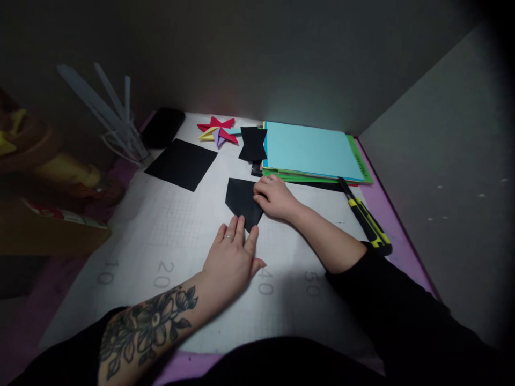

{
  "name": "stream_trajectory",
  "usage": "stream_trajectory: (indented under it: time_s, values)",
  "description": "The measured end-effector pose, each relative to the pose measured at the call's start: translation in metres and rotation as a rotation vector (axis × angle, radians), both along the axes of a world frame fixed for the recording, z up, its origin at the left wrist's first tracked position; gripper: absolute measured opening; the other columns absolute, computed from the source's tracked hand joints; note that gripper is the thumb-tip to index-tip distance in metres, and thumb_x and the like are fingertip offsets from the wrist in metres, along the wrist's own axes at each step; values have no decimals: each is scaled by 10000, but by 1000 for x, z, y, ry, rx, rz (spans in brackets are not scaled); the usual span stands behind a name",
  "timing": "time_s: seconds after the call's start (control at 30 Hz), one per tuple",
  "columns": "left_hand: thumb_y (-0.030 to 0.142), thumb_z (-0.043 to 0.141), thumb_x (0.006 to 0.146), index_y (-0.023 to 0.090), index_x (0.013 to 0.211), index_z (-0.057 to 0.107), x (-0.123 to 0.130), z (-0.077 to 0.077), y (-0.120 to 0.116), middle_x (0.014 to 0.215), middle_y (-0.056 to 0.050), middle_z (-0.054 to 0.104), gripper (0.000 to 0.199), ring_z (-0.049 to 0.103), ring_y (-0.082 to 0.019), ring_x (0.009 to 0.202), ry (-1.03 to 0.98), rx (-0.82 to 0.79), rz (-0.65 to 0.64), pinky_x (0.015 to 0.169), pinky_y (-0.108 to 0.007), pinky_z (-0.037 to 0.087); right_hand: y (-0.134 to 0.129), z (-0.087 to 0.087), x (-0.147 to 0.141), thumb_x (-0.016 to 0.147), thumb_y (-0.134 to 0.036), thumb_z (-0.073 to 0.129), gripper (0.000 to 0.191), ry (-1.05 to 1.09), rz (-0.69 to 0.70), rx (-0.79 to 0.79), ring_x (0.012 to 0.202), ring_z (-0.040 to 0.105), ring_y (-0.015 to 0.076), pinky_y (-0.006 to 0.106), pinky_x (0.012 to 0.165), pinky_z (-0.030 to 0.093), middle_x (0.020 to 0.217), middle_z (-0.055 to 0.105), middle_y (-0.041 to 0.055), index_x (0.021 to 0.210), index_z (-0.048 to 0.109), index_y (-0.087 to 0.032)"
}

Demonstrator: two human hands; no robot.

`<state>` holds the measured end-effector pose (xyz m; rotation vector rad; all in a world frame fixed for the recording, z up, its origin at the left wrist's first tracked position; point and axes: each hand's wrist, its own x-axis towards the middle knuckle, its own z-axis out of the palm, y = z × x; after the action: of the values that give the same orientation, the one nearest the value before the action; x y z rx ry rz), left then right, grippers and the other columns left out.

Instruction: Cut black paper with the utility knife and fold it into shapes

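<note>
A folded piece of black paper lies in front of me, its lower end narrowing to a point. My left hand rests open and flat, fingertips on the lower edge of this paper. At the paper's right edge, my right hand has its fingers curled in and closed on the paper. Behind it lies another folded black paper shape with notched ends. To the left is a flat black paper square.
A stack of coloured paper lies at the back right, with a yellow-and-black utility knife beside it. A colourful folded paper star, a dark flat object and a clear cup of strips stand along the back. Grey walls close in behind and right.
</note>
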<state>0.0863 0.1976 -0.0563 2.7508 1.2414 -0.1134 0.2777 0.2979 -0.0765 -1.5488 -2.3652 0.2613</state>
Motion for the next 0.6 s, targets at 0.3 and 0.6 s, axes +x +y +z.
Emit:
stream_trajectory:
  time_s: [0.3, 0.6]
  values:
    - [542, 462, 895, 86, 1426, 396, 2, 2, 1, 1455, -269, 371, 703, 291, -398, 1376, 16, -44, -3, 1068, -521, 296, 1, 0, -1, 833, -232, 501, 112, -9, -12, -13, 891, 467, 256, 375, 784, 325, 896, 589, 75, 796, 599, -192]
    - [549, 465, 890, 90, 1419, 410, 3, 2, 1, 1448, -268, 382, 703, 328, -393, 1359, 35, -12, -1, 1058, -513, 302, 1, -2, 0, 829, -247, 524, 95, 11, -9, 19, 915, 475, 268, 404, 810, 369, 902, 587, 82, 794, 599, -199]
